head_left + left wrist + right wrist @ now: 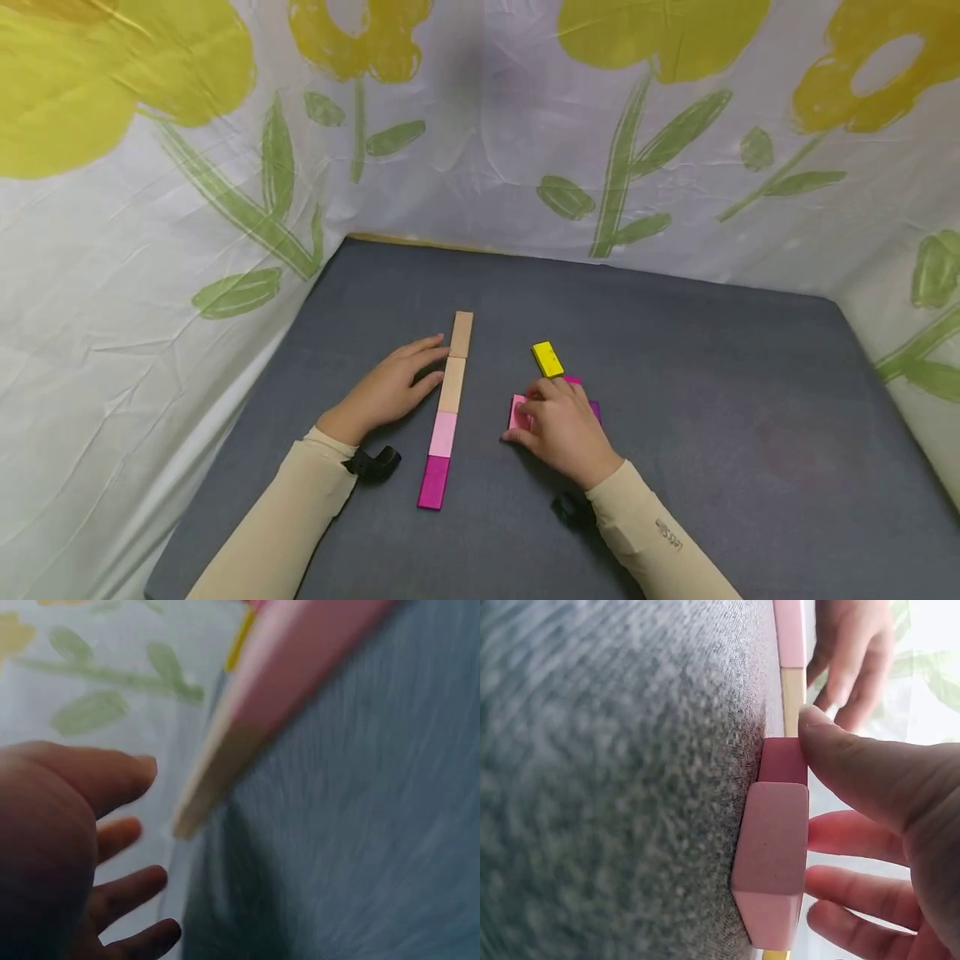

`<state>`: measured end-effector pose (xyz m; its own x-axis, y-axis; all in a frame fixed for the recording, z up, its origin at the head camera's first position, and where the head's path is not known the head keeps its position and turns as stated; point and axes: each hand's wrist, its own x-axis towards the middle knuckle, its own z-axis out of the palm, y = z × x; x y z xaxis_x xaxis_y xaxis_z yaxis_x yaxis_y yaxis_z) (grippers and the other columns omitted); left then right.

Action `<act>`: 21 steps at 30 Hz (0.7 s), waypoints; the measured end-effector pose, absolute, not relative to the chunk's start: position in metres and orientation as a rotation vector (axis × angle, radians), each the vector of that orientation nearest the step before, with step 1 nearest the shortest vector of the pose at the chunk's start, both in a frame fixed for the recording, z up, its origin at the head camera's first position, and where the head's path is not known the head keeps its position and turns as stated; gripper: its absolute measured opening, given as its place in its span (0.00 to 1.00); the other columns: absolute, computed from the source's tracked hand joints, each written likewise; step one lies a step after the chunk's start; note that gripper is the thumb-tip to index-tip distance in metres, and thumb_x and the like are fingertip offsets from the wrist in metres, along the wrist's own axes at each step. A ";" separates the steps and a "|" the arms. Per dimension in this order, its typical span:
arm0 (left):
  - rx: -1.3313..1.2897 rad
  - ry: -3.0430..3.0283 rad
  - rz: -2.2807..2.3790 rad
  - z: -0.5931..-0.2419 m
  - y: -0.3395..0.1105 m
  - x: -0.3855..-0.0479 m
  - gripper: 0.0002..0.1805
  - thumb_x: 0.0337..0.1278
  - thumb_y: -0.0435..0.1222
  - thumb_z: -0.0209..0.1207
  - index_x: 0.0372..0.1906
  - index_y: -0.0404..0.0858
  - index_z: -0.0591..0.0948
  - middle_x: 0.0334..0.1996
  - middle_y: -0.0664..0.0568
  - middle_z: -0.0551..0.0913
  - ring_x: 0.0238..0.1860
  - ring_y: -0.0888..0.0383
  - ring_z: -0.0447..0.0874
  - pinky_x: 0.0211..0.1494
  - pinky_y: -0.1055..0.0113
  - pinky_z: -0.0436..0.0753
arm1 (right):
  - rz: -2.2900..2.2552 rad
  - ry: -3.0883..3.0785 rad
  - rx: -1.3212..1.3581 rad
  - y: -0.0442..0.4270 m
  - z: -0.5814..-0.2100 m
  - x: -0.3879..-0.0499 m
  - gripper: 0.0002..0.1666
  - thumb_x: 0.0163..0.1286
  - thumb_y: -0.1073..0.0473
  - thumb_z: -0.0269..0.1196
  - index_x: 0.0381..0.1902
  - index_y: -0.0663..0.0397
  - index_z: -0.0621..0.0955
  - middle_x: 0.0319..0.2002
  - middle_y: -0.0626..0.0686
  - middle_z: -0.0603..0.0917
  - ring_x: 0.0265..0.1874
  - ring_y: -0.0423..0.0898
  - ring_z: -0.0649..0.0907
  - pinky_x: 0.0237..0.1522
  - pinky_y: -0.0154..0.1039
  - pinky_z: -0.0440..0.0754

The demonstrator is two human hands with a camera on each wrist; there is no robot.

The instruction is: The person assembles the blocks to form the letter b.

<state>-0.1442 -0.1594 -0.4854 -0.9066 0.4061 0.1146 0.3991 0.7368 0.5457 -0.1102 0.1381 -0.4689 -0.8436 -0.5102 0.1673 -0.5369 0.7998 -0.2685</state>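
My left hand (386, 387) has its fingers spread beside a row of flat blocks, fingertips at or very near the left side of two tan blocks (452, 385). A light pink block (443, 435) and a magenta block (433, 483) continue this row toward me. My right hand (562, 425) lies over a small cluster, its fingers extended. Under it show parts of a pink block (517, 412), another magenta block (572, 380) and a purple block (596, 410). In the right wrist view, thumb and fingertips touch the upper faces of pink blocks (772, 840).
A yellow block (547, 359) lies just beyond the right hand. Everything sits on a dark grey table (735, 417). A white curtain (480, 167) with yellow flowers hangs behind and at both sides. Dark wrist cameras (372, 464) stick out below the hands.
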 end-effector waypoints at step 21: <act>0.724 2.793 0.855 -0.505 -0.162 -0.180 0.27 0.83 0.48 0.50 0.80 0.50 0.70 0.82 0.48 0.61 0.84 0.41 0.50 0.82 0.37 0.47 | 0.526 -2.882 0.964 0.137 -0.470 -0.119 0.23 0.60 0.47 0.81 0.48 0.53 0.92 0.49 0.52 0.86 0.51 0.50 0.83 0.60 0.59 0.76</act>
<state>-0.1797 -0.1622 -0.5053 -0.8760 0.4821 0.0134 0.4071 0.7241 0.5568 -0.1195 0.1371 -0.4697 -0.8031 -0.5739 0.1602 -0.5935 0.7466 -0.3006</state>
